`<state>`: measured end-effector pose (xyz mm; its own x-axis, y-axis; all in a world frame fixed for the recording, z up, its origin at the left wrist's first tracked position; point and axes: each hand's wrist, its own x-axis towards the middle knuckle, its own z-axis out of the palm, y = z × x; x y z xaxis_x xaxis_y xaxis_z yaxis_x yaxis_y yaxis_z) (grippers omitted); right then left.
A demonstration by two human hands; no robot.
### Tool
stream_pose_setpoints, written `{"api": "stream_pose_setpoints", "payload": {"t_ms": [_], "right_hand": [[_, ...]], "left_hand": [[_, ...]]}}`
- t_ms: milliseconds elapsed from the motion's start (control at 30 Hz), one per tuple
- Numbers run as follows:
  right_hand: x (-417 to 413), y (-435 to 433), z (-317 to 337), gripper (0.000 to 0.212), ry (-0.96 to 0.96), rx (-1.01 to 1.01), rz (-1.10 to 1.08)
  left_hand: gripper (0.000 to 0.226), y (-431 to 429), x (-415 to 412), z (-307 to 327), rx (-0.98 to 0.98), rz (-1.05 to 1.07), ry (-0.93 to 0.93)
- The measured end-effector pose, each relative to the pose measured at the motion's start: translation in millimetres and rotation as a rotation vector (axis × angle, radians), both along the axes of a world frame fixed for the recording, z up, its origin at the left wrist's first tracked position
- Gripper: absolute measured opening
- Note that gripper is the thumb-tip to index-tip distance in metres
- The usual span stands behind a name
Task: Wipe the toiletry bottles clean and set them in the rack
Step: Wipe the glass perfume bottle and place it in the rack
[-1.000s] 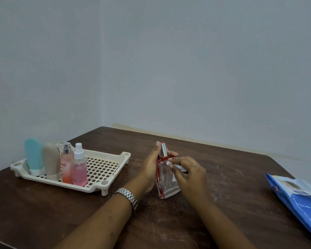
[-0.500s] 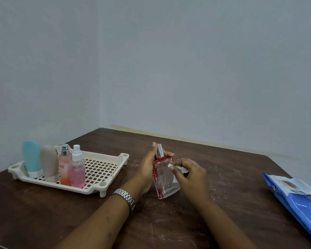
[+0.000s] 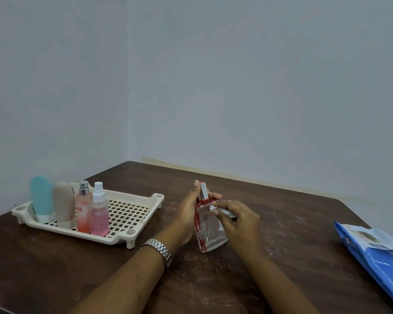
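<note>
Head view: four bottles [image 3: 84, 209] stand in rack [image 3: 132, 196] at left edge of table [image 3: 281, 279], judged done. Fifth bottle [image 3: 210, 232], mid-table: left hand [image 3: 188, 214] grips it, right hand [image 3: 238, 220] pinches wipe [image 3: 222, 210] against it; racking remains.

cream grid-holed rack [image 3: 132, 214]; teal tube [image 3: 41, 197], beige tube [image 3: 64, 203], 2 pink sprays (clear bottle [image 3: 210, 232] red-edged).

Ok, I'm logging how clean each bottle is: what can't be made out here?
Head view only:
1. Clear glass bottle with red trim: sides covered by the left hand and right hand.
2. Small white wipe: mostly covered by the right hand.
3. Blue plastic pack: cut off by the right edge, print too small.
</note>
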<state>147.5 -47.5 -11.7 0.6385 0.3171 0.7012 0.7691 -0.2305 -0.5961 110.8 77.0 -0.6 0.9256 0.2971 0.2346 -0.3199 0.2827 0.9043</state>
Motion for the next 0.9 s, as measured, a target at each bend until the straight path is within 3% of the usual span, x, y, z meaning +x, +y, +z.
{"api": "stream_pose_setpoints", "payload": {"t_ms": [333, 567, 900], "right_hand": [[5, -8, 0, 0.005, 0.114, -0.026, -0.001], [6, -6, -1, 0.007, 0.181, 0.097, -0.02], [4, -2, 0, 0.019, 0.061, 0.067, -0.062]], "left_hand": [[0.067, 1, -2, 1, 0.028, 0.015, 0.047], [0.059, -5, -7, 5, 0.014, -0.01, 0.025], [0.06, -4, -4, 2, 0.062, -0.016, 0.004]]}}
